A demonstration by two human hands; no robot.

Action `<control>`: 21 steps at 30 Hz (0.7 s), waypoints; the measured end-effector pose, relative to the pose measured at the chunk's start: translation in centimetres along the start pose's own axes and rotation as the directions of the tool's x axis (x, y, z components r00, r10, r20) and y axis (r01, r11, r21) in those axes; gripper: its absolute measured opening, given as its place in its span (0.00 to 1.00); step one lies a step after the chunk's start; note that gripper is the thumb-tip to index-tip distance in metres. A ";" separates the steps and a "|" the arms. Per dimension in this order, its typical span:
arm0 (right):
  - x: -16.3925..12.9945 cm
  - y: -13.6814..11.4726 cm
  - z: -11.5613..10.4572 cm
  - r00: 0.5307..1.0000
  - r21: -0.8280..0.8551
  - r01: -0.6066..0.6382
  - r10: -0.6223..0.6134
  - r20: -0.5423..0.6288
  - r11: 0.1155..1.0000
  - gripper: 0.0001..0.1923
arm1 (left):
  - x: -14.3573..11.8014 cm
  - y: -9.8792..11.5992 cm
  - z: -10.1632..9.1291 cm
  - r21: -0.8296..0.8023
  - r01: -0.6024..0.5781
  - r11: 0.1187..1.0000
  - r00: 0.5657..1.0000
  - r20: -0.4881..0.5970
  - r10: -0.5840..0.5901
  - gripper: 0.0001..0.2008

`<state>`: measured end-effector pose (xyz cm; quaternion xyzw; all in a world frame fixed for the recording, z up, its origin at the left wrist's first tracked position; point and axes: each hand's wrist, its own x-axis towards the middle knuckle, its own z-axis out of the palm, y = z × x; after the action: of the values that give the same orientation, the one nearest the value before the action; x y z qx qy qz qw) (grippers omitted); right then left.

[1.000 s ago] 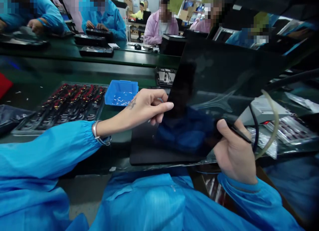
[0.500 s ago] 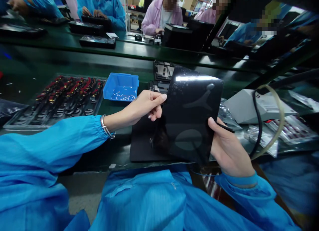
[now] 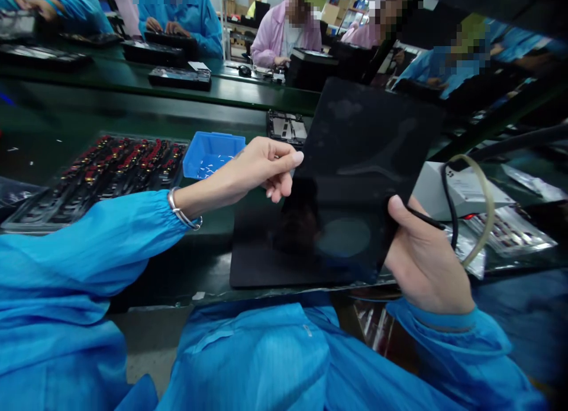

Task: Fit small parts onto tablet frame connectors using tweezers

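Note:
I hold a glossy black tablet-like panel [image 3: 359, 162] tilted up above the bench, its dark face mirroring the room. My left hand [image 3: 260, 168] pinches its left edge between thumb and fingers. My right hand [image 3: 426, 263] grips its lower right corner, thumb on the front face, and also holds a thin black stylus-like tool [image 3: 423, 217] between the fingers. Under the panel lies a black mat [image 3: 261, 260] on the green bench.
A blue bin [image 3: 213, 154] with small white parts and a tray of red-and-black components [image 3: 102, 174] sit to the left. A grey box [image 3: 461, 189] with black and clear hoses, plus foil bags, is at the right. Other people work across the green conveyor [image 3: 133, 103].
The panel has tilted up and back toward the right, losing the bright glare and the reflected figure. Both hands rose slightly with it, keeping their grips.

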<state>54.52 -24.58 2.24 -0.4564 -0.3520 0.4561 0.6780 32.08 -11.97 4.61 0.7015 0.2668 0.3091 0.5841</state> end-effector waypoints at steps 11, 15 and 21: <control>-2.4 3.6 0.8 0.997 -0.003 -0.075 0.075 0.010 0.997 0.19 | 0.0 -2.0 -1.0 0.020 0.083 0.996 0.996 0.037 -0.084 0.25; -3.0 4.1 1.1 0.995 0.055 -0.082 0.084 -0.043 0.995 0.24 | 0.4 -2.7 -1.3 0.029 0.095 0.995 0.994 0.048 -0.096 0.26; -3.2 4.5 1.4 0.989 0.109 -0.085 0.097 -0.110 0.990 0.28 | 0.6 -3.1 -1.5 0.015 0.067 0.998 0.995 0.071 -0.068 0.25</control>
<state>50.88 -26.39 -1.75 -0.4617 -0.2668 0.4774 0.6984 31.35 -9.99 1.84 0.7063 0.2711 0.2622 0.5991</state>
